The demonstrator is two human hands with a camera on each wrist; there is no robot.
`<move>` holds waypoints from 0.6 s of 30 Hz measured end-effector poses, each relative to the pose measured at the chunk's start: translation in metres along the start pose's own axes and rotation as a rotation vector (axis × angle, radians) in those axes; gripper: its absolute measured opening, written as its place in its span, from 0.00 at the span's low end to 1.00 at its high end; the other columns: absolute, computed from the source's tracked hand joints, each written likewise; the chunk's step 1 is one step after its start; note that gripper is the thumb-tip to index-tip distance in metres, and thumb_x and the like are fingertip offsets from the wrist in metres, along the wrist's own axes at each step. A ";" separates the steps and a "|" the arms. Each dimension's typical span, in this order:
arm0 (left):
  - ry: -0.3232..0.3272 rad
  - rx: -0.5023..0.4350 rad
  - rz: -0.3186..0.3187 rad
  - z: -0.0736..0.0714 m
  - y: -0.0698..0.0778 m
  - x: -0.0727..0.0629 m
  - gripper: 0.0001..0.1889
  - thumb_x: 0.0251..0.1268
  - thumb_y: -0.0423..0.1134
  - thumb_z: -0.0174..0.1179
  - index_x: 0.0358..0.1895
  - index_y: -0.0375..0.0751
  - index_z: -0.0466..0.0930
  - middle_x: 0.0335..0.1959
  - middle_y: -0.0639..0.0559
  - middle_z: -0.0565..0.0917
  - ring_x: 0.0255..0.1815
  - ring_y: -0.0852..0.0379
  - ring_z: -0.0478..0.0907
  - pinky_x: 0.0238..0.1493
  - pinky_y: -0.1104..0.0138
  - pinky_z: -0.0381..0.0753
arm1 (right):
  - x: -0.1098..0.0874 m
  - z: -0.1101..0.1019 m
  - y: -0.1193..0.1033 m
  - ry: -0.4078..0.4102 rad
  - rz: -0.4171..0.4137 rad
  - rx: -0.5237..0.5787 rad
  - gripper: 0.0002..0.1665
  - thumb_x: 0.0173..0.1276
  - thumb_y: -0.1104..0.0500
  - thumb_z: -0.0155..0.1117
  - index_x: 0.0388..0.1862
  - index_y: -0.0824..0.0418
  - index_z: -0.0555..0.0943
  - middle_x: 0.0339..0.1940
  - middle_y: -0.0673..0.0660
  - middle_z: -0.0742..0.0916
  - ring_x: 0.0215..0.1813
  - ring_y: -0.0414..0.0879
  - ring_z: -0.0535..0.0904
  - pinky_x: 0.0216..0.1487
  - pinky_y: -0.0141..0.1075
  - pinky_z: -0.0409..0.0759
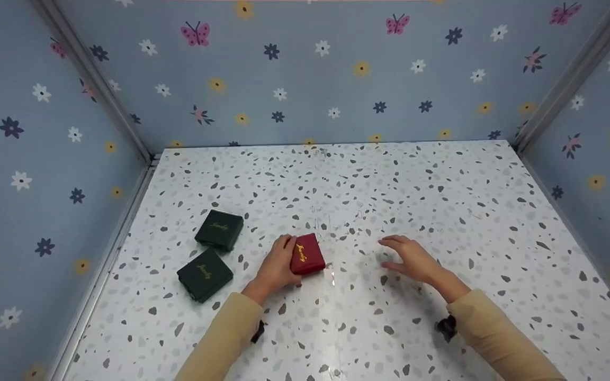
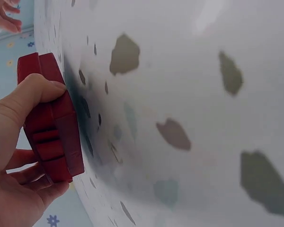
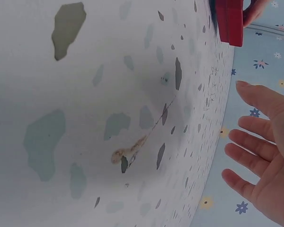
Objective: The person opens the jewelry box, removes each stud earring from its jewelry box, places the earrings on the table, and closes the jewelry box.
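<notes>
A small red jewelry box (image 1: 307,255) with gold lettering on its lid is gripped by my left hand (image 1: 278,265) near the middle of the table. In the left wrist view the thumb lies along one side of the red box (image 2: 54,118) and the fingers curl round the other. My right hand (image 1: 410,258) hovers to the right of the box, fingers spread and holding nothing. The right wrist view shows this hand (image 3: 265,146) with its palm turned toward the box. Two dark green boxes (image 1: 219,229) (image 1: 205,275) with gold lettering lie left of my left hand, corners close together.
The speckled white tabletop (image 1: 337,185) is bounded by blue flowered panels (image 1: 305,69) at the back and both sides. Metal edge strips (image 1: 98,288) run along the left side. A brownish stain (image 3: 128,151) marks the surface under my right hand.
</notes>
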State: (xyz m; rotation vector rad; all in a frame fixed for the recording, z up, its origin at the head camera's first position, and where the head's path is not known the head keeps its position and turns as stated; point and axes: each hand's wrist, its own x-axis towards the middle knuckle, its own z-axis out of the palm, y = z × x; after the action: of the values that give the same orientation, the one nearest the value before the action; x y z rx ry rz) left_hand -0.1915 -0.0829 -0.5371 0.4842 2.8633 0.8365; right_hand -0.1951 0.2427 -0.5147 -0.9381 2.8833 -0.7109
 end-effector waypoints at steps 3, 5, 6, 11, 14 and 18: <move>0.010 -0.002 -0.046 -0.003 -0.005 0.003 0.50 0.32 0.39 0.73 0.64 0.29 0.54 0.62 0.39 0.58 0.62 0.47 0.55 0.60 0.59 0.60 | 0.002 -0.001 0.003 0.013 0.008 0.002 0.30 0.55 0.59 0.65 0.55 0.70 0.71 0.53 0.65 0.75 0.54 0.59 0.70 0.52 0.49 0.68; 0.015 -0.011 -0.080 -0.005 -0.008 0.005 0.51 0.33 0.40 0.73 0.64 0.30 0.54 0.62 0.39 0.58 0.61 0.47 0.56 0.60 0.58 0.60 | 0.003 -0.002 0.005 0.016 0.017 0.000 0.31 0.54 0.58 0.65 0.55 0.70 0.70 0.54 0.66 0.74 0.54 0.59 0.70 0.52 0.49 0.68; 0.020 -0.014 -0.093 -0.006 -0.009 0.006 0.51 0.33 0.40 0.73 0.65 0.31 0.54 0.62 0.39 0.58 0.61 0.47 0.56 0.60 0.57 0.60 | 0.003 -0.003 0.005 0.014 0.023 -0.002 0.31 0.55 0.58 0.65 0.56 0.70 0.70 0.54 0.66 0.74 0.54 0.59 0.69 0.52 0.49 0.68; 0.056 -0.015 -0.127 -0.009 -0.017 0.011 0.49 0.34 0.39 0.73 0.64 0.30 0.55 0.61 0.38 0.59 0.61 0.46 0.56 0.59 0.56 0.61 | 0.006 -0.005 0.010 0.004 0.074 -0.006 0.34 0.54 0.56 0.65 0.57 0.70 0.68 0.56 0.66 0.73 0.56 0.59 0.68 0.53 0.50 0.67; 0.068 -0.016 -0.142 -0.012 -0.022 0.012 0.49 0.34 0.39 0.72 0.64 0.30 0.55 0.60 0.38 0.59 0.60 0.46 0.57 0.58 0.57 0.62 | 0.009 -0.005 0.012 0.006 0.106 -0.010 0.34 0.55 0.55 0.65 0.58 0.68 0.68 0.56 0.66 0.72 0.57 0.59 0.67 0.54 0.51 0.66; 0.082 -0.015 -0.161 -0.017 -0.028 0.015 0.49 0.33 0.41 0.73 0.63 0.29 0.56 0.60 0.38 0.60 0.59 0.46 0.57 0.58 0.56 0.62 | 0.014 -0.004 0.015 0.020 0.136 -0.007 0.35 0.56 0.54 0.64 0.59 0.67 0.67 0.56 0.66 0.72 0.57 0.60 0.67 0.55 0.51 0.65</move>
State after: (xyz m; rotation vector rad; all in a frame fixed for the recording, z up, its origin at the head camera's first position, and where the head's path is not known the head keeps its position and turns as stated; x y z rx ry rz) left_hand -0.2166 -0.1087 -0.5385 0.2183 2.9194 0.8677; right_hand -0.2151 0.2475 -0.5156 -0.7315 2.9334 -0.7025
